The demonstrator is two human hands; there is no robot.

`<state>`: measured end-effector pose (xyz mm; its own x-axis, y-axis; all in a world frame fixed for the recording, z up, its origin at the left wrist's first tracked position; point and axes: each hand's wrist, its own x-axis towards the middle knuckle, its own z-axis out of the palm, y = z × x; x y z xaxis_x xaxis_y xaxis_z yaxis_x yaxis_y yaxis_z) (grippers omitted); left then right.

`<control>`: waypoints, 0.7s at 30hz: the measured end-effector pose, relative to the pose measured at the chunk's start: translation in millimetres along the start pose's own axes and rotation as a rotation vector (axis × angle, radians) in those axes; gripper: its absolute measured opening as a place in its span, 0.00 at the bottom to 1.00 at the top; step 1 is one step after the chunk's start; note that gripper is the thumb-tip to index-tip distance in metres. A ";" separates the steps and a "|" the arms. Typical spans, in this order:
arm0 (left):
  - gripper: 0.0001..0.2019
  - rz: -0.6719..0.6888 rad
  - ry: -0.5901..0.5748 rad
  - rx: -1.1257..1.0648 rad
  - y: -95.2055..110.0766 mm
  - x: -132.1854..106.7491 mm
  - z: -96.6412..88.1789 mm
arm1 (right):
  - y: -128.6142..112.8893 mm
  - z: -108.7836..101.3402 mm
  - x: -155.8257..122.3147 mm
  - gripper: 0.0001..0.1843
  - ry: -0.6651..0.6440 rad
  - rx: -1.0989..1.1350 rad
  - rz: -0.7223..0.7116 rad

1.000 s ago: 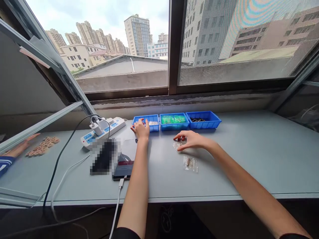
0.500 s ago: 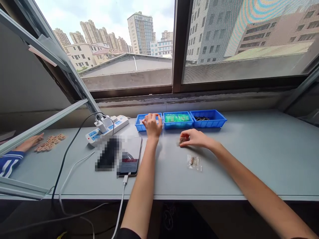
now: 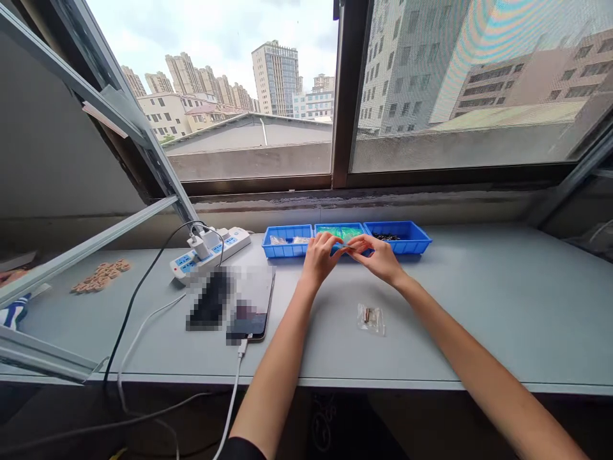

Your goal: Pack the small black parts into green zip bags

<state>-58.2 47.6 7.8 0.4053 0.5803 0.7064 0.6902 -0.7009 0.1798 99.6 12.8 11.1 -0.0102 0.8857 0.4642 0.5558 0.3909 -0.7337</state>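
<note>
My left hand (image 3: 319, 260) and my right hand (image 3: 379, 260) meet above the table in front of the blue bins, fingertips pinched. Between them is a small, thin, greyish piece (image 3: 345, 246), mostly hidden by the fingers; its kind cannot be made out. Nearer to me, a small clear plastic bag (image 3: 371, 319) with brownish pieces inside lies flat. Behind my hands stand the left bin (image 3: 287, 251) with clear packets, the middle bin (image 3: 320, 227) with green packets, partly covered by my fingers, and the right bin (image 3: 414, 246) with small black parts.
A white power strip (image 3: 211, 252) with plugs and cables stands left of the bins. Two devices, partly blurred, lie below it, one (image 3: 258, 326) on a white cable (image 3: 237, 377). Farther left are a metal frame (image 3: 129, 223), several wooden pieces (image 3: 100, 276) and another person's sleeve (image 3: 14, 312).
My left hand has come away from the left bin, moving right to meet my right hand. My right hand has lifted off the table. The other person's hand has drawn back left.
</note>
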 end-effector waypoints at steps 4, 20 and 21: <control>0.03 0.017 0.051 0.021 2.7 1.2 -3.2 | -6.6 -0.6 -1.3 0.09 0.097 -0.098 -0.067; 0.09 -0.006 0.120 -0.042 8.8 1.2 -7.7 | -15.0 7.1 -5.0 0.21 0.273 0.041 -0.024; 0.09 -0.006 0.119 -0.035 7.3 1.0 -7.8 | -15.0 7.8 -4.9 0.22 0.260 0.056 -0.009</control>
<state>-57.4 39.7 15.2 0.3258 0.5330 0.7809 0.6705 -0.7125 0.2067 84.9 4.6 15.9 0.2033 0.7905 0.5777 0.5098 0.4183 -0.7518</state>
